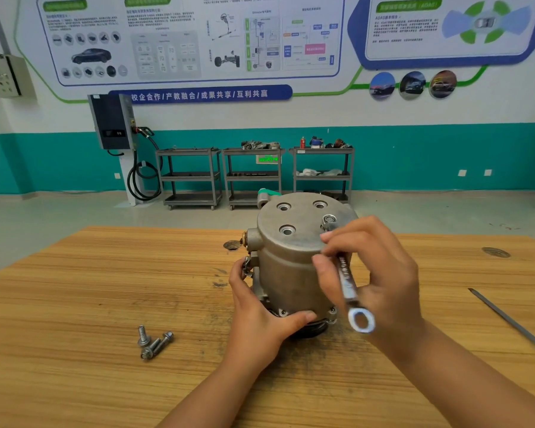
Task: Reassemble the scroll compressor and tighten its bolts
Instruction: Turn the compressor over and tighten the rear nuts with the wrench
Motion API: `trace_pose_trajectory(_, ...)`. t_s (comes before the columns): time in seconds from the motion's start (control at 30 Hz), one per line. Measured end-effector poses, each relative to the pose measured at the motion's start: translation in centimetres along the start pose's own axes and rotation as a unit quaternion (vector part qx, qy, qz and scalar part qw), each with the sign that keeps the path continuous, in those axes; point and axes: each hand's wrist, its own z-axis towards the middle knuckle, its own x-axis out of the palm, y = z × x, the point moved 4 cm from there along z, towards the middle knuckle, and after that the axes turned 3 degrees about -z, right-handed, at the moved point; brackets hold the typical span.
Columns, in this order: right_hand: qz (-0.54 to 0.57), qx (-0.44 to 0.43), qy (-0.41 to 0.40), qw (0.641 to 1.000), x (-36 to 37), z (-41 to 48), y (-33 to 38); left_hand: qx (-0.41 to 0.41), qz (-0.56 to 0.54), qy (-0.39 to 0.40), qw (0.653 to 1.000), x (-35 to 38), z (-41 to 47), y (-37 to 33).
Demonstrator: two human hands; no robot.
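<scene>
Scroll compressor (286, 267) upright mid-bench (74, 304), steadied low in left hand (260, 307) grip; one cover bolt (328, 219) under spanner (348, 282) grasped by right hand (380, 273), three holes (287, 230) empty, three loose bolts (153, 342) alongside: tightening judged barely begun.

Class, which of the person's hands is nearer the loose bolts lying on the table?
Left. The left hand grips the compressor just right of the bolts; the right hand holds the wrench farther right.
</scene>
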Motion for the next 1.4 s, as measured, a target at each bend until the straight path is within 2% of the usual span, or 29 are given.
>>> trace_pose_trajectory(0.23,-0.123,-0.093,0.068,0.986,0.8,0.0,1.2,-0.002,-0.007,0.001,1.000,0.2,0.2,-0.1)
trace_pose_trajectory(0.33,-0.134,-0.099,0.055,0.984,0.4,0.2,1.4,0.001,-0.007,-0.001,1.000,0.2,0.2,-0.1)
trace_pose_trajectory(0.47,-0.095,-0.120,0.017,0.988,-1.0,1.1,1.3,-0.006,0.000,0.004,1.000,0.2,0.0,-0.2)
trace_pose_trajectory(0.53,-0.010,-0.070,0.005,0.997,-1.8,1.8,0.8,-0.006,0.008,0.000,1.000,0.0,0.1,-0.1)
trace_pose_trajectory(0.6,0.111,0.034,-0.024,0.993,-2.5,2.4,-0.3,0.000,0.010,-0.001,1.000,0.0,0.2,0.0)
trace_pose_trajectory(0.73,0.296,0.188,-0.102,0.931,-3.4,3.2,-2.7,0.006,0.014,-0.004,1.000,0.0,0.1,0.0)
trace_pose_trajectory(0.83,0.375,0.259,-0.117,0.882,-3.3,3.0,-4.4,0.007,0.015,-0.003,1.000,0.0,0.1,0.0)
trace_pose_trajectory(1.2,0.455,0.398,-0.097,0.791,-1.6,1.4,-7.5,0.005,0.020,-0.004,1.000,0.0,0.1,0.0)
trace_pose_trajectory(1.3,0.420,0.445,-0.090,0.786,-1.5,1.0,-8.3,0.007,0.022,-0.002,1.000,0.1,0.1,0.0)
trace_pose_trajectory(1.4,0.409,0.445,-0.080,0.793,-1.6,1.0,-8.6,0.008,0.023,-0.004,1.000,0.1,0.1,0.0)
